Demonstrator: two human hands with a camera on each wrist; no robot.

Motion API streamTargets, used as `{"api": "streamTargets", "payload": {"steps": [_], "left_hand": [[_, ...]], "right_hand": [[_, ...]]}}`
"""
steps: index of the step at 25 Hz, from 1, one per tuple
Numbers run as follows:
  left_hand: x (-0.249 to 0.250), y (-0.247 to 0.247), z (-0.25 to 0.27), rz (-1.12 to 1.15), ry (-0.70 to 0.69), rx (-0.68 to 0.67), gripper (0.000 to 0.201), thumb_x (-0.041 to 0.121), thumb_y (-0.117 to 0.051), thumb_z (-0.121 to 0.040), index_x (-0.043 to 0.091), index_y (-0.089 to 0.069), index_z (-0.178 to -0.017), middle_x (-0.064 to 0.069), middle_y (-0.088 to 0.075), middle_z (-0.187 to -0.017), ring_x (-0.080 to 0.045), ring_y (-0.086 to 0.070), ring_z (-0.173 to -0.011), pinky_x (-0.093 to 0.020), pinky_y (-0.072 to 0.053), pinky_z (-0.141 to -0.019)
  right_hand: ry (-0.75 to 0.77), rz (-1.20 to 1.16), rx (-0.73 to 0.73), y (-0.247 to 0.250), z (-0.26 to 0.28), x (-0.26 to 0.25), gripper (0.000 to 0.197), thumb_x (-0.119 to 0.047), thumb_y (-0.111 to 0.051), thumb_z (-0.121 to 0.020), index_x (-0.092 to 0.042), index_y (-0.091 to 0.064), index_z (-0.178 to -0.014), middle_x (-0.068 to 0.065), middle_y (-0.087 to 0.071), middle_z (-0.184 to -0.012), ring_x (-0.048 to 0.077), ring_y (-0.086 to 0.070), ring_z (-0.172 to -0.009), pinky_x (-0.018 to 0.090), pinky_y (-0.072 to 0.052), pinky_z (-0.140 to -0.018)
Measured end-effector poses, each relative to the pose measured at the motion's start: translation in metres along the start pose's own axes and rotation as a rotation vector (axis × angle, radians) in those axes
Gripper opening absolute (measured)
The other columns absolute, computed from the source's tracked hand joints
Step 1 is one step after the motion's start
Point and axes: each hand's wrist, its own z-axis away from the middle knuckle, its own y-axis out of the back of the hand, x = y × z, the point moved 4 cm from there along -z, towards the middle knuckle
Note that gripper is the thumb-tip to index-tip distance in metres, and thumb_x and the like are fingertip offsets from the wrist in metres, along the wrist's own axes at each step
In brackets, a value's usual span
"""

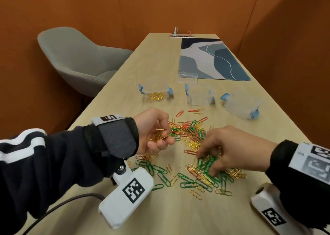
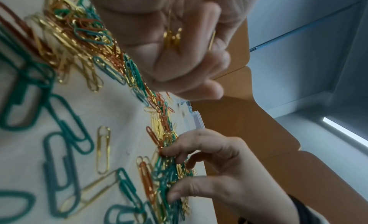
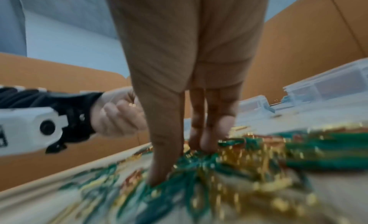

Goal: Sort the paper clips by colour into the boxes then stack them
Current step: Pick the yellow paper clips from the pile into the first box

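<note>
A mixed heap of green, red and gold paper clips (image 1: 192,133) is spread over the wooden table (image 1: 160,56). My left hand (image 1: 165,136) hovers at the heap's left edge and grips a bunch of gold clips (image 2: 172,37) in curled fingers. My right hand (image 1: 209,161) reaches down with spread fingers whose tips rest on a cluster of mostly green clips (image 1: 207,167); no clip is visibly pinched. Beyond the heap stand three clear boxes with blue latches: the left box (image 1: 156,95) holds gold clips, the middle box (image 1: 200,96) looks empty, the right box (image 1: 241,106) is lidded and turned askew.
A loose clear lid (image 1: 187,77) lies behind the middle box, at the edge of a blue patterned desk mat (image 1: 212,58). A grey chair (image 1: 78,61) stands left of the table. A dark cable (image 1: 59,206) runs along the near left. Orange walls close in.
</note>
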Motion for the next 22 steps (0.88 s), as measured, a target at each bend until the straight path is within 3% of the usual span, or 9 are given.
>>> {"api": "streamTargets", "payload": {"steps": [4,8,11,14,15,18,20,22], "left_hand": [[-0.001,-0.003,-0.008,-0.039,-0.014,-0.007,0.047,0.015,-0.043,-0.093,0.015,-0.031,-0.048,0.003,-0.037,-0.033,-0.004,-0.026,-0.022,-0.010,-0.014,-0.022],[0.001,-0.007,-0.008,-0.094,-0.015,-0.063,0.033,0.009,-0.046,-0.094,0.013,-0.034,-0.063,0.006,-0.038,-0.032,-0.001,-0.027,-0.021,-0.008,-0.017,-0.022],[0.008,-0.006,-0.010,-0.175,-0.082,-0.025,0.034,0.010,-0.049,-0.093,0.010,-0.035,-0.062,0.004,-0.038,-0.031,-0.001,-0.027,-0.021,-0.009,-0.018,-0.024],[0.012,-0.003,-0.014,-0.169,-0.113,0.048,0.034,0.020,-0.051,-0.093,0.014,-0.038,-0.062,0.005,-0.034,-0.031,-0.003,-0.025,-0.023,-0.011,-0.017,-0.025],[0.012,-0.003,-0.016,-0.171,-0.104,0.054,0.036,0.019,-0.050,-0.094,0.015,-0.037,-0.061,0.005,-0.032,-0.029,-0.004,-0.024,-0.022,-0.011,-0.016,-0.025],[0.008,0.001,-0.026,-0.174,-0.051,0.029,0.039,0.007,-0.045,-0.093,0.017,-0.029,-0.058,0.007,-0.030,-0.029,-0.004,-0.023,-0.021,-0.011,-0.014,-0.024],[0.008,0.000,-0.029,-0.172,-0.030,-0.034,0.035,0.005,-0.041,-0.093,0.014,-0.032,-0.060,0.005,-0.034,-0.030,-0.004,-0.024,-0.020,-0.010,-0.014,-0.024],[0.009,-0.002,-0.028,-0.135,-0.022,-0.083,0.027,0.007,-0.035,-0.096,0.009,-0.039,-0.069,0.003,-0.041,-0.037,-0.003,-0.027,-0.022,-0.011,-0.017,-0.024]], "right_hand": [[0.068,-0.022,0.037,-0.003,-0.006,-0.005,0.005,-0.024,-0.072,-0.079,-0.024,-0.072,-0.084,-0.009,-0.061,-0.076,0.001,-0.052,-0.064,0.007,-0.039,-0.058],[0.057,-0.062,-0.018,-0.001,-0.003,-0.007,0.018,-0.007,-0.065,-0.077,-0.025,-0.063,-0.074,-0.014,-0.057,-0.065,0.001,-0.053,-0.060,0.006,-0.042,-0.057],[0.067,-0.065,-0.028,0.005,0.000,-0.006,0.018,-0.010,-0.065,-0.076,-0.027,-0.063,-0.073,-0.013,-0.061,-0.066,0.001,-0.055,-0.063,0.012,-0.047,-0.062],[0.055,-0.089,0.127,0.015,-0.007,-0.003,0.011,-0.021,-0.070,-0.080,-0.028,-0.070,-0.088,-0.010,-0.067,-0.080,0.001,-0.055,-0.067,0.008,-0.042,-0.062],[0.053,-0.062,0.138,0.015,-0.011,-0.004,0.019,-0.025,-0.071,-0.080,-0.029,-0.070,-0.099,-0.011,-0.065,-0.086,0.000,-0.053,-0.070,0.008,-0.039,-0.062],[0.095,0.085,0.063,0.004,-0.025,-0.011,0.042,-0.028,-0.068,-0.083,-0.033,-0.059,-0.123,-0.015,-0.054,-0.096,-0.002,-0.044,-0.079,0.009,-0.035,-0.069],[0.116,0.163,0.030,0.002,-0.032,-0.013,0.046,-0.026,-0.064,-0.086,-0.034,-0.053,-0.130,-0.007,-0.052,-0.108,0.008,-0.046,-0.096,0.018,-0.035,-0.082],[0.115,0.194,-0.003,0.004,-0.036,-0.013,0.046,-0.021,-0.061,-0.088,-0.033,-0.051,-0.132,-0.003,-0.048,-0.107,0.015,-0.047,-0.106,0.023,-0.036,-0.087]]}}
